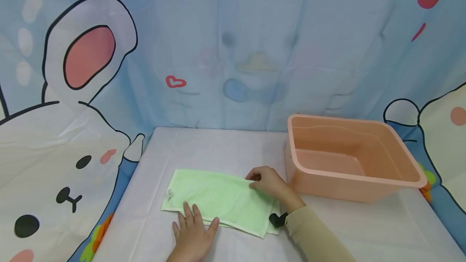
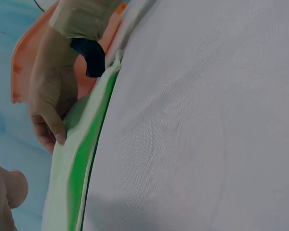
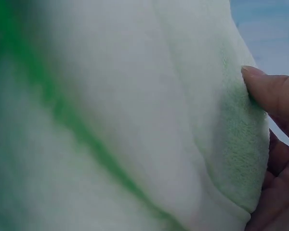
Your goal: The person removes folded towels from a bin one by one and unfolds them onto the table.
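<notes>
A light green towel, folded over on itself, lies on the white-covered table with a small white tag at its left end. At its far edge, toward the right, my right hand pinches the cloth. In the right wrist view the thumb lies over the towel's edge, with the other fingers behind it. My left hand is spread at the near edge, straight fingertips resting on the cloth. The left wrist view shows the folded layers side-on, slightly parted along the near edge.
An orange-pink plastic basin stands on the table to the right, just beyond my right forearm. A black band sticks out at the right wrist by the sleeve. Blue printed curtain with cartoon animals hangs behind and at both sides.
</notes>
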Tool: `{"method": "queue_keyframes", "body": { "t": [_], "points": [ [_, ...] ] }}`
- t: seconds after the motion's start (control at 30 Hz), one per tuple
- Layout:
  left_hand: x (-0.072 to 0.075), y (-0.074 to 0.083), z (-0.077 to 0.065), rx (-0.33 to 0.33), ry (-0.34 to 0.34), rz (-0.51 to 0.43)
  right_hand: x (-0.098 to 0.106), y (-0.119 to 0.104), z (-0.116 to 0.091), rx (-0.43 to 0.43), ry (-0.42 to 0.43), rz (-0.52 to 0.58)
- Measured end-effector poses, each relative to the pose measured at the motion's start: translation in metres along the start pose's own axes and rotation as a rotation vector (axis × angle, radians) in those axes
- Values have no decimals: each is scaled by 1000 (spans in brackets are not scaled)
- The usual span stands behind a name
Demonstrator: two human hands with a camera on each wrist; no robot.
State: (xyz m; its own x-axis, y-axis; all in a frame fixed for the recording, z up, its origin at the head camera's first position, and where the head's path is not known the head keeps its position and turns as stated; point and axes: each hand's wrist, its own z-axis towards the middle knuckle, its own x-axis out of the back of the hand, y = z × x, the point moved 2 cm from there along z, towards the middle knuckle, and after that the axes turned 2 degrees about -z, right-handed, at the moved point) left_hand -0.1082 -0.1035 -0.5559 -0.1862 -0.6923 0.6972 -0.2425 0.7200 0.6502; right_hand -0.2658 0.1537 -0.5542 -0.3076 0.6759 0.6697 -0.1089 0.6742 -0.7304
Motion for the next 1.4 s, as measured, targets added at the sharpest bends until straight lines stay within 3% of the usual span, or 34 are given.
{"method": "queue_keyframes", "body": {
  "t": [0.3,0.8,1.17,1.4],
  "points": [
    [7,-2,11,-36,53,81,-6,-3,-5,2,11,-26],
    [31,-12,47,-92,52,126,-17,-11,-18,-14,9,-40],
    [40,-18,78,-124,56,145,-26,-23,-27,8,-26,-38],
    [52,-19,98,-163,61,163,-35,-26,-33,42,-68,30]
  ]
}}
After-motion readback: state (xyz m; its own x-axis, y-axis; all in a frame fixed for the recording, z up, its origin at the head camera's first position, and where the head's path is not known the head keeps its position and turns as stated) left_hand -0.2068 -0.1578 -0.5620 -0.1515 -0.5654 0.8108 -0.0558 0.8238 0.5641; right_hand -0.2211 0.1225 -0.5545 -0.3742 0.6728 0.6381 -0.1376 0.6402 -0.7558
